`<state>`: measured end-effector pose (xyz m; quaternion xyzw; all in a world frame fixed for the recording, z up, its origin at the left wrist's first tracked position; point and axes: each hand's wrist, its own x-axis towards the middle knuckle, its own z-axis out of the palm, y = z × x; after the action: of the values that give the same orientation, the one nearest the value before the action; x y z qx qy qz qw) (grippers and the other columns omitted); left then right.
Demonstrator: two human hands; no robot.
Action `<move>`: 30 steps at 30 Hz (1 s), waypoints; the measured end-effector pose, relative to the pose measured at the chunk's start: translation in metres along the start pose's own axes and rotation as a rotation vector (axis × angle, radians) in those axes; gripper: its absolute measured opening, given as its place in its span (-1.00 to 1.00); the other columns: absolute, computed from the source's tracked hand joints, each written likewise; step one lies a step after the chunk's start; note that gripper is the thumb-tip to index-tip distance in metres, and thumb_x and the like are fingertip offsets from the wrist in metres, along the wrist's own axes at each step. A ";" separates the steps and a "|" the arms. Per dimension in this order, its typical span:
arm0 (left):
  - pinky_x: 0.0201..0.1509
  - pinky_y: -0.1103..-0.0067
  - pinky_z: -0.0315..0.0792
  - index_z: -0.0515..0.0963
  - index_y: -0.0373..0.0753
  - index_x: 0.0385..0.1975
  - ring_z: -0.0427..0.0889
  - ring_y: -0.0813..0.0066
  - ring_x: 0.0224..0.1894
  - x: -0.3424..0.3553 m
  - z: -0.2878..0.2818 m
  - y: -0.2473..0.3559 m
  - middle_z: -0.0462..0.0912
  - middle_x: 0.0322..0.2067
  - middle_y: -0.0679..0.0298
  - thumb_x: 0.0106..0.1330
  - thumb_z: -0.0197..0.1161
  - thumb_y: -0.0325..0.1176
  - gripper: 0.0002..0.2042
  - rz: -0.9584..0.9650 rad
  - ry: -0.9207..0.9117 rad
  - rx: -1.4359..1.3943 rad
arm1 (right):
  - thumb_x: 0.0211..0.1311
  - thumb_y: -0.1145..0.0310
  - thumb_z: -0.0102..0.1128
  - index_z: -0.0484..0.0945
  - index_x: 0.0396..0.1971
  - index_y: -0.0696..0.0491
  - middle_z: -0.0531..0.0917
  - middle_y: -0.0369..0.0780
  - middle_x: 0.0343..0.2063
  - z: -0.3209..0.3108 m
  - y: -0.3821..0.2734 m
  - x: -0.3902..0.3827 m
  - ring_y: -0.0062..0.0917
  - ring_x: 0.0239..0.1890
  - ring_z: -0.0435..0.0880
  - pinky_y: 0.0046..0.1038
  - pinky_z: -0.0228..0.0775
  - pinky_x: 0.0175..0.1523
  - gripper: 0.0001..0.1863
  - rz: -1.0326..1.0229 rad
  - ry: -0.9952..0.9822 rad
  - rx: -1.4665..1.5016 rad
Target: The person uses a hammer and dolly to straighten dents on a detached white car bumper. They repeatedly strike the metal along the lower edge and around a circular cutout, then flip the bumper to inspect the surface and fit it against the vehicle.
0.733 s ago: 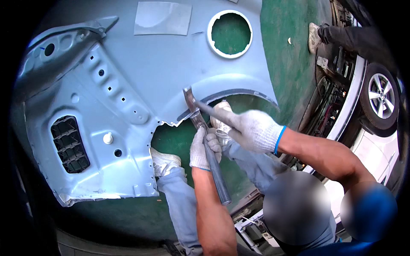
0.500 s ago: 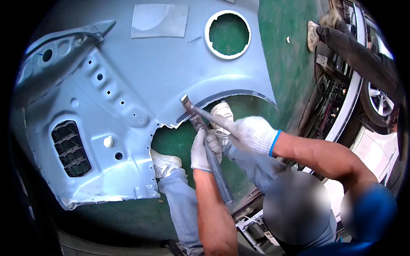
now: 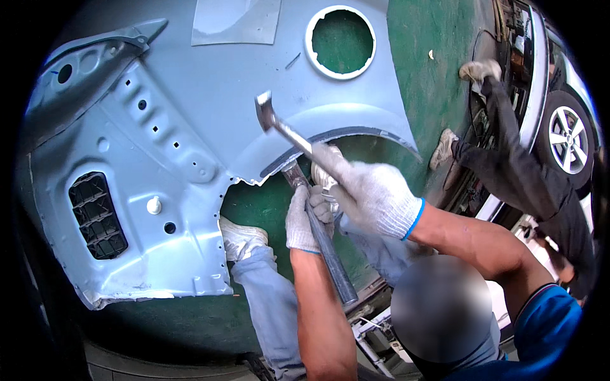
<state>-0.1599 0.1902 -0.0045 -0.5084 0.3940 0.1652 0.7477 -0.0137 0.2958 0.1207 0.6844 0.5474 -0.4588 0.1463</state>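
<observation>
My gloved right hand (image 3: 378, 197) grips a hammer, its metal head (image 3: 267, 111) raised above the pale blue sheet-metal panel (image 3: 165, 95) on a slant, up and left of the hand. My gloved left hand (image 3: 305, 216) is wrapped round a dark steel bar tool (image 3: 333, 273), whose upper end sits at the panel's curved cut-out edge (image 3: 343, 135), beside the dark strip there. The panel also has a white-rimmed round hole (image 3: 311, 57) and a black vent grille (image 3: 95, 216) at left. My feet show below the cut-out.
A flat metal patch (image 3: 235, 19) lies on the panel's upper part. The green floor (image 3: 419, 89) runs along its right. Farther right, another person's dark-trousered legs (image 3: 508, 140) are beside a white car with a wheel (image 3: 565, 133) and exposed parts.
My right hand's hammer head has risen up and left, away from the bar. My left hand stays nearly in place. The other person's legs have moved lower and further into view.
</observation>
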 end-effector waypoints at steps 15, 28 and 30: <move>-0.64 0.66 0.34 0.47 -0.27 -0.15 0.33 0.65 -0.61 -0.005 -0.004 0.001 0.39 -0.55 0.45 0.54 0.10 -0.04 -0.65 0.003 0.033 0.048 | 0.22 0.40 0.12 0.13 0.46 -0.09 0.68 0.01 -0.48 0.010 0.009 -0.004 -0.04 -0.43 0.71 -0.04 0.55 -0.34 -0.24 0.157 -0.260 -0.014; -0.66 0.67 0.31 0.43 -0.23 -0.24 0.27 0.65 -0.68 -0.007 0.004 -0.010 0.40 -0.56 0.43 0.51 0.12 -0.22 -0.80 0.077 0.121 0.149 | 0.28 0.37 0.11 0.16 0.43 -0.06 0.69 0.00 -0.47 -0.001 0.005 -0.009 -0.04 -0.45 0.71 -0.03 0.54 -0.36 -0.30 0.087 -0.199 -0.010; -0.64 0.67 0.32 0.44 -0.22 -0.25 0.30 0.64 -0.67 -0.010 0.009 -0.010 0.40 -0.57 0.43 0.50 0.12 -0.22 -0.81 0.085 0.127 0.153 | 0.28 0.37 0.12 0.17 0.44 -0.02 0.68 -0.01 -0.43 -0.002 0.003 -0.002 -0.03 -0.45 0.69 -0.04 0.53 -0.36 -0.30 0.010 0.041 0.042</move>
<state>-0.1563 0.1952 0.0111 -0.4419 0.4732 0.1338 0.7502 -0.0097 0.2952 0.1224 0.6995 0.5369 -0.4552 0.1230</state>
